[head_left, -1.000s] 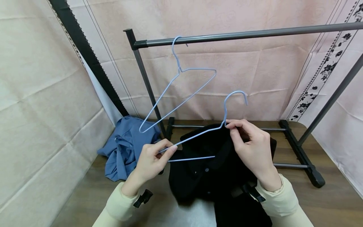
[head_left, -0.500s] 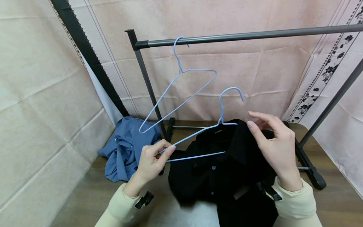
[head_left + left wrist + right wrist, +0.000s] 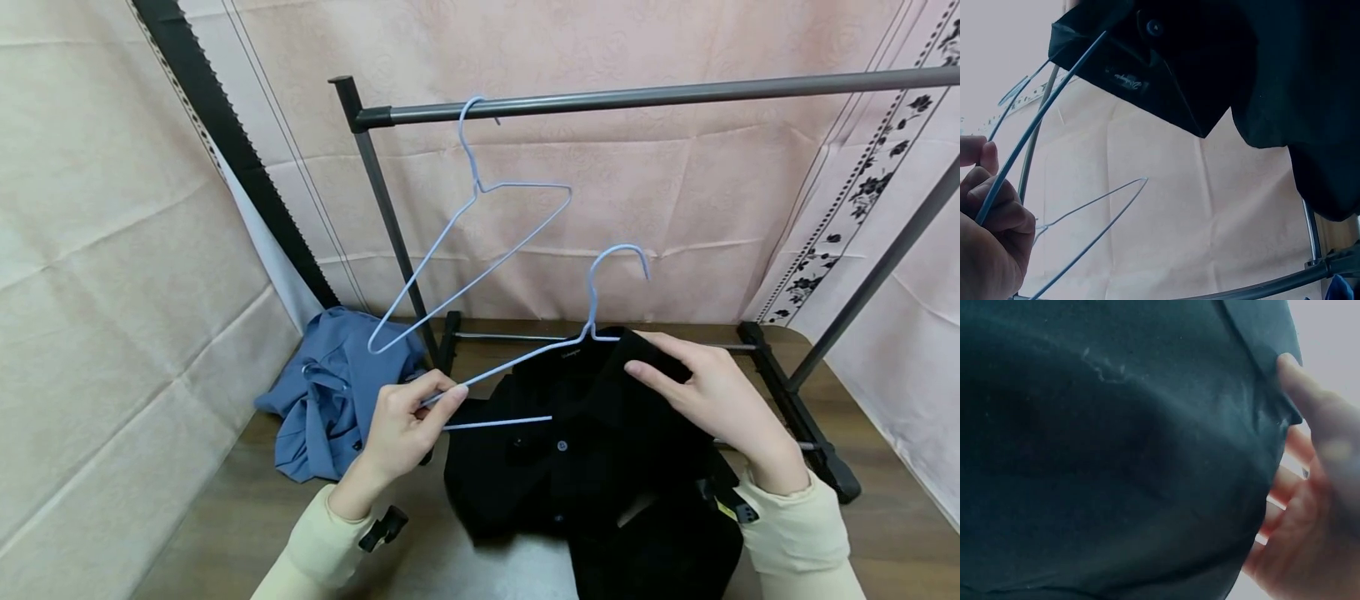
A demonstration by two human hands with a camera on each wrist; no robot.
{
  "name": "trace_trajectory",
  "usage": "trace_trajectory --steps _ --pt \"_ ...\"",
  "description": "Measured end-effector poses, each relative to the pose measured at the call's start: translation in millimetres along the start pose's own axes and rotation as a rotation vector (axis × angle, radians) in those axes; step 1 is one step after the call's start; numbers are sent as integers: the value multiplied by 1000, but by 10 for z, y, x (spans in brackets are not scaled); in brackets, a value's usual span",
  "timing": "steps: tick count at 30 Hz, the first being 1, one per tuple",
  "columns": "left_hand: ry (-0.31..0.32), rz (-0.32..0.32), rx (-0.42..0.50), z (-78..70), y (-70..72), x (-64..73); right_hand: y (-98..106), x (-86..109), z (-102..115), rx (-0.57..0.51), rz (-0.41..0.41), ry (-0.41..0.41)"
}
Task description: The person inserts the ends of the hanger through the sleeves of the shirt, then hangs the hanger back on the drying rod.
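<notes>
My left hand (image 3: 408, 421) pinches the left arm of a light blue wire hanger (image 3: 517, 361) between thumb and fingers. The hanger's hook points up, and its right side is inside a black button-up shirt (image 3: 517, 475). Its lower bar runs behind the shirt front. At the collar's right side my right hand (image 3: 708, 392) holds the fabric. The right wrist view has the thumb (image 3: 1294, 381) in front of the cloth and the other fingers behind it. In the left wrist view the shirt (image 3: 1297, 75) hangs beside the hanger rods (image 3: 1022, 140).
A second blue hanger (image 3: 472, 158) hangs from the dark rail (image 3: 637, 98) of a garment rack. Below it, a crumpled blue garment (image 3: 330, 392) lies at the left. The rack's right foot (image 3: 832, 467) stands on the wooden surface. Pale cloth hangs behind.
My right hand left the hanger's neck, moved right with the collar, then came back slightly left. The collar now covers the hanger's right shoulder. My left hand has kept its grip.
</notes>
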State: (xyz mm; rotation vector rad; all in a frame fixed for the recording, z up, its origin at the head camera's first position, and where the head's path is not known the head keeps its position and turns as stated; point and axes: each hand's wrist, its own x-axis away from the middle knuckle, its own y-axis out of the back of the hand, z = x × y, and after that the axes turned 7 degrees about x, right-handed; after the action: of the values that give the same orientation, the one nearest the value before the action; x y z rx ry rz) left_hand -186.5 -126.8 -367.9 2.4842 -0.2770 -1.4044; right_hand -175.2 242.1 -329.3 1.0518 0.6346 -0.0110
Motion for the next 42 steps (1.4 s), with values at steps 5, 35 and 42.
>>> trace_trajectory --steps 5,35,42 --pt "0 32 9 2 -71 -3 -58 -34 62 -31 0 44" --pt "43 207 52 21 -40 -15 -209 -81 274 -231 -102 62" --pt "117 54 108 42 64 -43 -164 -68 247 -280 -236 99"
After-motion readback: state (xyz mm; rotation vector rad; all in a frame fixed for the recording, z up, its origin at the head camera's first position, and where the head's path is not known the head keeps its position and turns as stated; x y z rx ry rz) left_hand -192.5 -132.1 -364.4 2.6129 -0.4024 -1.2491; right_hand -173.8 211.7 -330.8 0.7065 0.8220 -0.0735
